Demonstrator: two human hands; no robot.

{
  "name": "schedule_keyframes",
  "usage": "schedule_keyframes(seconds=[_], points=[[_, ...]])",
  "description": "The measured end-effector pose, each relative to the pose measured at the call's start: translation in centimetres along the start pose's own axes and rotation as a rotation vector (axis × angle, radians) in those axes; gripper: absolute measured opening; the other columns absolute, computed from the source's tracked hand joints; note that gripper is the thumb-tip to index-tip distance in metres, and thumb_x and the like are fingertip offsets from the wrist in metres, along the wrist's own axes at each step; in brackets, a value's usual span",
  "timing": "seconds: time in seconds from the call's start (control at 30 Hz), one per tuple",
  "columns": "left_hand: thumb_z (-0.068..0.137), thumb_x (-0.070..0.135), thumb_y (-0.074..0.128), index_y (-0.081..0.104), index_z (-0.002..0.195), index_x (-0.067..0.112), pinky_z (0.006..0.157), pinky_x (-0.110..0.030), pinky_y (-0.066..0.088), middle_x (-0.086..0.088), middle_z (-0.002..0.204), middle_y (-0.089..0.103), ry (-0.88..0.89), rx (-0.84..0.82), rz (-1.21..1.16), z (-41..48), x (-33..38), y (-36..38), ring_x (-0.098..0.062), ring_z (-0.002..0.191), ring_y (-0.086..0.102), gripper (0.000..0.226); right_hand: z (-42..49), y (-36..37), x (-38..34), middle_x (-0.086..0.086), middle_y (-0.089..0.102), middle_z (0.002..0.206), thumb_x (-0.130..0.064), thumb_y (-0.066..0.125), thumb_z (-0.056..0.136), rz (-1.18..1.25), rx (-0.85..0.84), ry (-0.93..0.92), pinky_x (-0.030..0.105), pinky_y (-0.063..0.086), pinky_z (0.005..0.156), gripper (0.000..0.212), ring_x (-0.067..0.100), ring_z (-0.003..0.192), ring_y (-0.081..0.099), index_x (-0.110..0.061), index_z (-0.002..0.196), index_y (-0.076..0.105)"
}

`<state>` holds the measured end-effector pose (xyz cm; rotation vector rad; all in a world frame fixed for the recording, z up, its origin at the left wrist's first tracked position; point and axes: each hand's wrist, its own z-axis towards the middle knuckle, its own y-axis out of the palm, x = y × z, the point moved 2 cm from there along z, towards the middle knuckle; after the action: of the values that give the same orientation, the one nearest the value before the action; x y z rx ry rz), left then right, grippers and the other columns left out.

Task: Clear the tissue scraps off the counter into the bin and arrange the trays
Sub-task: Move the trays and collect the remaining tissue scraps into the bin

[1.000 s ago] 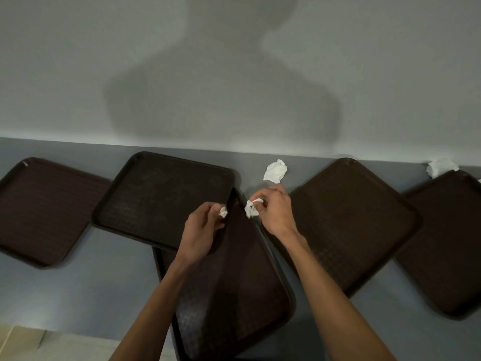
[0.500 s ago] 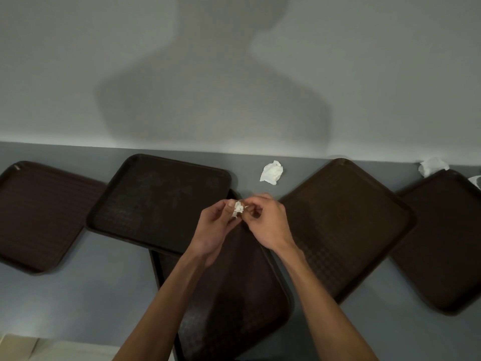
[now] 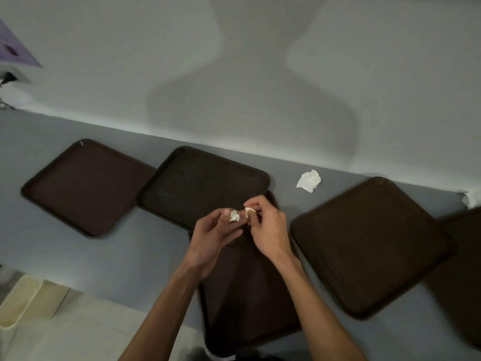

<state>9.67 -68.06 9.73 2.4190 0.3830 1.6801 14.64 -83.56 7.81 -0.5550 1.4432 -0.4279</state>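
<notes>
Well down-left of your fingers point(image 3: 260, 203) waits what looks like the bin point(image 3: 20, 300). Your left hand point(image 3: 216, 231) pinches a tissue scrap point(image 3: 234, 216); your right hand point(image 3: 269, 229) pinches a second scrap point(image 3: 250, 210) just beside it. You are mid-gathering, I judge; next comes the loose tissue point(image 3: 308, 181) up-right on the surface point(image 3: 156, 269).

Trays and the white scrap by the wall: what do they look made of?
Trays: probably moulded plastic, dark brown and matte, judging by the raised rims, rounded corners and faint grid texture. Scrap: thin white tissue paper, crumpled into soft creases, with no shine.
</notes>
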Motion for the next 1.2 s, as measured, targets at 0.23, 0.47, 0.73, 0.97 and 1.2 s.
schedule_keyframes(seconds=[0.23, 0.47, 0.73, 0.97, 1.2], points=[[0.097, 0.03, 0.063, 0.071, 0.114, -0.001, 0.086, -0.035, 0.059, -0.014, 0.088, 0.071, 0.16, 0.317, -0.067, -9.1, 1.8, -14.8, -0.025, 0.087, 0.068, 0.036, -5.6, 9.3, -9.3, -0.002, 0.079, 0.101, -0.011, 0.066, 0.104, 0.517, -0.142, 0.152, 0.034, 0.061, 0.088, 0.019, 0.015, 0.085, 0.076, -0.029, 0.105, 0.072], [0.097, 0.02, 0.071, 0.056, 0.109, -0.005, 0.079, -0.038, 0.059, -0.018, 0.081, 0.072, 0.227, 0.596, -0.1, -20.9, 2.0, -32.1, -0.025, 0.074, 0.066, 0.031, -12.9, 23.6, -19.6, 0.005, 0.079, 0.095, 0.003, 0.064, 0.101, 0.766, -0.291, 0.233, 0.022, 0.056, 0.079, 0.02, 0.013, 0.085, 0.069, -0.011, 0.102, 0.079], [0.094, 0.015, 0.075, 0.069, 0.101, 0.005, 0.085, -0.041, 0.061, -0.019, 0.093, 0.077, 0.249, 0.843, -0.05, -32.6, 2.8, -48.4, -0.025, 0.084, 0.071, 0.014, -18.0, 38.3, -29.3, -0.001, 0.078, 0.098, -0.002, 0.084, 0.087, 0.644, -0.524, 0.16, 0.022, 0.052, 0.079, 0.024, 0.01, 0.084, 0.067, -0.011, 0.108, 0.078], [0.093, 0.018, 0.077, 0.078, 0.113, 0.018, 0.085, -0.037, 0.06, -0.01, 0.094, 0.078, 0.174, 1.012, -0.012, -36.0, 1.2, -60.9, -0.018, 0.085, 0.071, 0.02, -18.1, 51.3, -34.0, 0.003, 0.08, 0.101, -0.001, 0.073, 0.097, 0.495, -0.689, 0.069, 0.031, 0.057, 0.087, 0.019, 0.011, 0.089, 0.071, -0.017, 0.104, 0.079], [0.098, 0.026, 0.071, 0.08, 0.098, 0.018, 0.082, -0.04, 0.063, -0.009, 0.093, 0.076, 0.028, 1.148, -0.051, -34.3, -0.6, -75.8, -0.016, 0.083, 0.07, 0.012, -16.8, 67.9, -38.4, 0.011, 0.079, 0.1, 0.0, 0.059, 0.104, 0.443, -0.865, 0.127, 0.031, 0.059, 0.08, 0.022, 0.015, 0.081, 0.067, -0.017, 0.099, 0.071]])
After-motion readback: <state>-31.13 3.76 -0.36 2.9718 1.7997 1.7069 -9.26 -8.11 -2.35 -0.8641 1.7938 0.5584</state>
